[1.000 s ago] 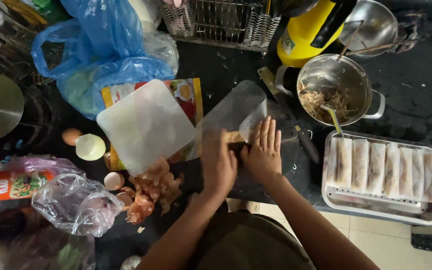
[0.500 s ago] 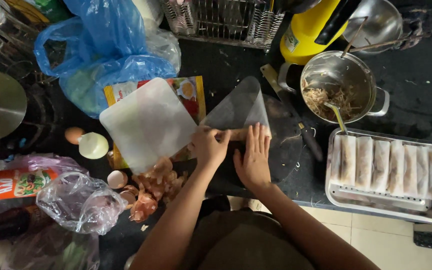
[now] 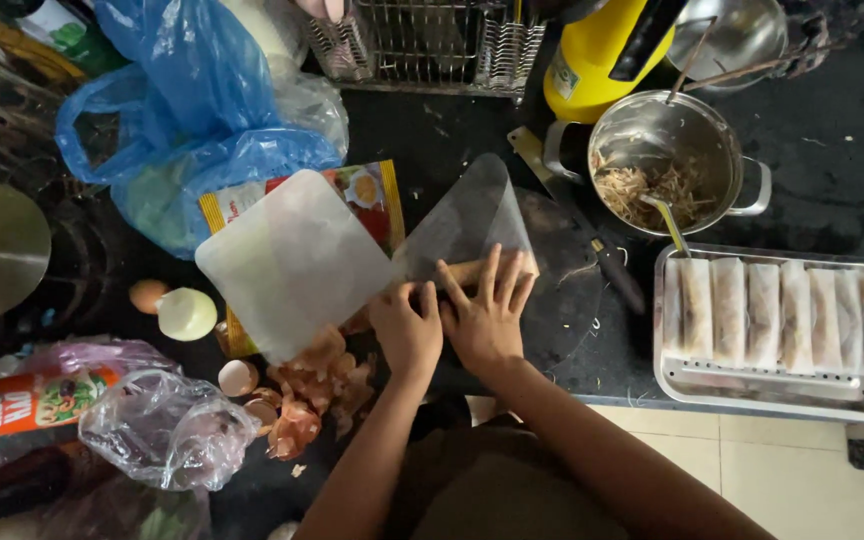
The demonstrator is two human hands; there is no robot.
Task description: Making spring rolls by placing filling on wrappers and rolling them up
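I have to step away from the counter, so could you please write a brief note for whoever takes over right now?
Left hand: fingers curled on the near edge of the rice paper wrapper, pressing the roll.
Right hand: flat, fingers spread over the same roll.
Things: the wrapper lies on the dark counter; a stack of wrappers is at left; the pot of filling with a spoon is behind at right.
Done: several rolls lie side by side in the metal tray.
Left: this roll is only partly rolled.
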